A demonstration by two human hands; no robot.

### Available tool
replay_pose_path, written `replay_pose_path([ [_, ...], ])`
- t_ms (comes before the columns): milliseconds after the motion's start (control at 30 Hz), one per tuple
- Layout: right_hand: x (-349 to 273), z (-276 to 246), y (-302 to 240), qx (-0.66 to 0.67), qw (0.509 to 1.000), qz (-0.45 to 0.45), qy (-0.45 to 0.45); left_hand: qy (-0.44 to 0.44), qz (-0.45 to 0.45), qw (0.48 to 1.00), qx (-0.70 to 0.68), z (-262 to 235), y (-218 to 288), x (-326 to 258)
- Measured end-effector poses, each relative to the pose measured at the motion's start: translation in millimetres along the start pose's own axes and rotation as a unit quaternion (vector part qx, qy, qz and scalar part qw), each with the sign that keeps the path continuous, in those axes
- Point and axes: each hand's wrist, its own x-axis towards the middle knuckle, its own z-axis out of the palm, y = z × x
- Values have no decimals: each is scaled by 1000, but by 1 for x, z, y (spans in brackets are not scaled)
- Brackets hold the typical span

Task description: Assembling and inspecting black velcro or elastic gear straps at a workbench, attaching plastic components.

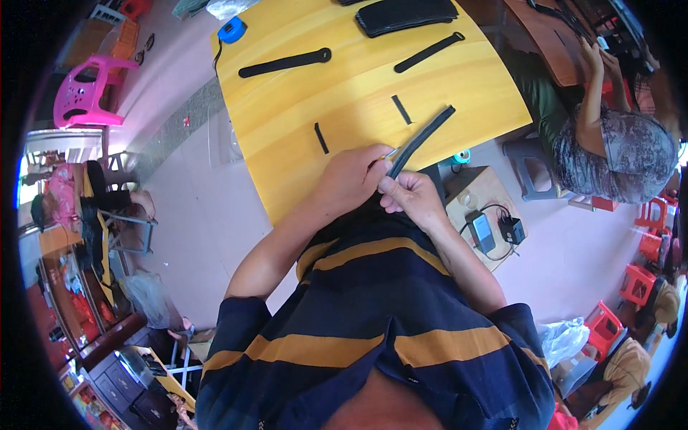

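Close to my body, at the near edge of the yellow table (pixel 287 107), my two hands meet on a long black strap (pixel 424 136). My right hand (pixel 416 199) pinches its near end between thumb and fingers; the far end points up and to the right over the table. My left hand (pixel 352 178) is closed beside that same end. A thin, light, metal-looking tip pokes out by its fingers, too small to name. Two short black strips (pixel 321 137) lie apart on the table. Farther off rest two black straps with looped ends, one left (pixel 285 63) and one right (pixel 430 52).
At the table's far side lie a stack of black pieces (pixel 405 17) and a blue tape measure (pixel 231 30). A wooden box (pixel 469 188) with a grey device and cables stands right of my hands. A pink chair (pixel 79 93) is at left; a co-worker (pixel 616 150) sits at right.
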Motion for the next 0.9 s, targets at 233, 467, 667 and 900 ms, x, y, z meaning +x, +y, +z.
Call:
replay_pose_path([
  [233, 2, 13, -17, -161, 987, 10, 23, -31, -40, 998, -39, -4, -13, 4],
  [467, -12, 3, -45, -421, 901, -81, 70, -11, -10, 998, 61, 1, -11, -1],
  [667, 0, -16, -62, -473, 762, -371, 239, 26, 30, 996, 80, 3, -10, -4],
  [900, 19, -30, -47, -527, 739, -388, 159, 12, -16, 992, 124, -7, -9, -20],
])
